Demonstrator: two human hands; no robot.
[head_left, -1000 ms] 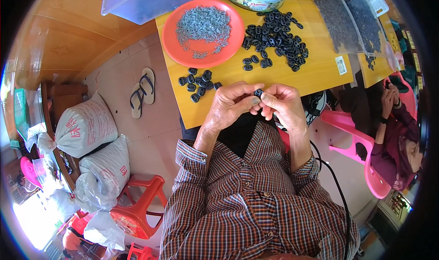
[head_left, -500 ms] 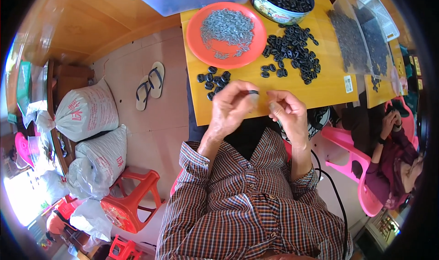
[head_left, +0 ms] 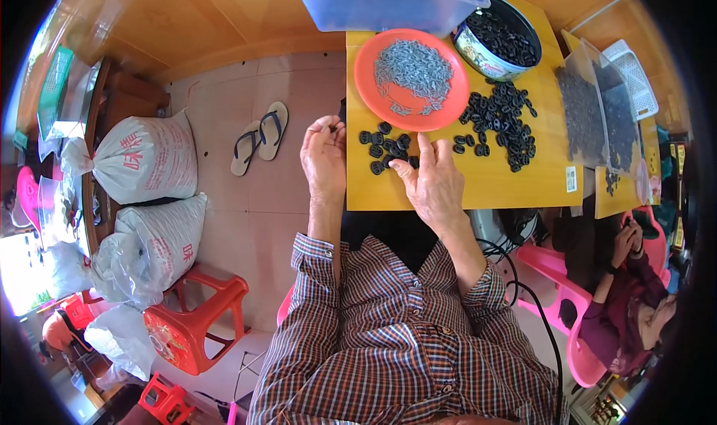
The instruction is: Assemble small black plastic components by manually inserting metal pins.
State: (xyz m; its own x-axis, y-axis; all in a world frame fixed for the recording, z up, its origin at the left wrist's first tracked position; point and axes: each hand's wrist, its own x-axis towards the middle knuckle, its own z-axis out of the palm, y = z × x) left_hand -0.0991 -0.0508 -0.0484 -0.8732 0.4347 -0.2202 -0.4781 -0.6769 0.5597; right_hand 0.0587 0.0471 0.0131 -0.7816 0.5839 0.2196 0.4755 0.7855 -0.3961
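Just off the table's left edge, my left hand (head_left: pixel 325 163) is closed, with a small black oval piece (head_left: pixel 333 129) partly showing at its fingertips. My right hand (head_left: pixel 435 182) is over the table, palm down, fingers stretched and thumb apart, holding nothing that I can see. Its index fingertip is by the near rim of a red-orange plate (head_left: pixel 381 111) bearing a heap of small silvery metal pins (head_left: pixel 414 66). Beside its thumb lies a small group of black oval pieces (head_left: pixel 377 167). Right of the plate spreads a larger pile of black two-holed pieces (head_left: pixel 499 111).
A round tin (head_left: pixel 497 70) full of black pieces and a translucent bin (head_left: pixel 388 10) stand behind the plate. Clear boxes (head_left: pixel 586 119) of dark parts stand at the right. A person in a maroon top (head_left: pixel 620 320) sits at right. Sandals (head_left: pixel 258 137), white sacks (head_left: pixel 146 160) and a red stool (head_left: pixel 198 320) occupy the floor.
My hands have moved apart: the left went leftward past the table edge, the right came onto the table beside the plate, its fingers now stretched out. The whole view has shifted.
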